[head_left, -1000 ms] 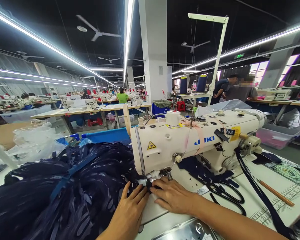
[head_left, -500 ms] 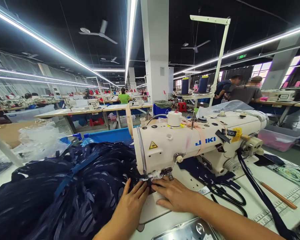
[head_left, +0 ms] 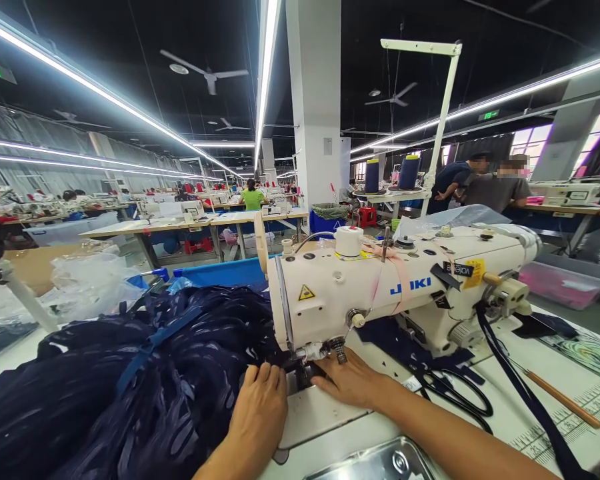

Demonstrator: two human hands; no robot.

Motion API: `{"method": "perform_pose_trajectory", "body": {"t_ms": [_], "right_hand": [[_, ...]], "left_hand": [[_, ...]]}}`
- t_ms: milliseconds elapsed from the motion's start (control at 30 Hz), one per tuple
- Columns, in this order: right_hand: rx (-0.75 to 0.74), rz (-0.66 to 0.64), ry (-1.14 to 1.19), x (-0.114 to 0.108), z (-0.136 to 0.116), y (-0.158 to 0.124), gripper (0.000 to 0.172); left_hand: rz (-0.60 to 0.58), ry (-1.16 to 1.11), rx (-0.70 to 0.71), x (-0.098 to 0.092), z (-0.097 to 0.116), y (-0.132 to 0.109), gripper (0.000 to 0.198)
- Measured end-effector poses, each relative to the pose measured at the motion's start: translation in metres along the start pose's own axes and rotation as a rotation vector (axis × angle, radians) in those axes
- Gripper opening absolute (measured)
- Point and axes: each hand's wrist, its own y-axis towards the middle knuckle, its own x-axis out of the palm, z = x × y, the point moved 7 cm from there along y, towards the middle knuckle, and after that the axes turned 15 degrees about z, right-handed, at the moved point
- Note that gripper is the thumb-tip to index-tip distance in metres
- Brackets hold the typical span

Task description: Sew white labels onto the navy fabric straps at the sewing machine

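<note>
A white sewing machine [head_left: 330,293] stands before me, its needle area low at the left end. My left hand [head_left: 261,403] is just left of the needle area, fingers curled together at the edge of a pile of dark navy fabric strips [head_left: 180,353]; what they pinch is hidden. My right hand [head_left: 350,379] reaches in behind the needle area from the right, its fingertips hidden by the machine head, its thumb near a small dark piece under the presser foot.
Black scissors [head_left: 455,393], an orange-handled tool [head_left: 563,399] and a dark strap [head_left: 517,380] lie on the right. A metal tray [head_left: 375,463] is at the front. Thread cones [head_left: 409,173] stand behind. Two people are at the back right.
My left hand has drawn slightly left, away from the needle, and its spread fingers have curled. My right hand has moved a little deeper behind the machine head. The view has shifted slightly.
</note>
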Motion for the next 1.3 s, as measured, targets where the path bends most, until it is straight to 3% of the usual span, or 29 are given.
{"method": "perform_pose_trajectory", "body": {"t_ms": [200, 300, 400, 500, 1300], "right_hand": [[-0.112, -0.045, -0.100, -0.013, -0.017, -0.007, 0.040], [-0.199, -0.031, -0.114, -0.019, -0.023, -0.015, 0.028], [-0.283, -0.024, -0.145, -0.016, -0.023, -0.021, 0.023], [-0.349, -0.003, -0.168, -0.011, -0.022, -0.023, 0.022], [-0.321, -0.046, -0.256, -0.004, -0.037, -0.016, 0.020]], "left_hand": [[0.000, 0.018, -0.049, 0.004, -0.008, 0.007, 0.038], [-0.027, -0.070, -0.008, 0.007, -0.009, 0.016, 0.033], [-0.098, -0.110, 0.006, 0.012, -0.010, 0.020, 0.027], [-0.093, -0.105, 0.007, 0.014, -0.011, 0.020, 0.024], [-0.053, -0.115, 0.002, 0.018, -0.014, 0.023, 0.020]]}}
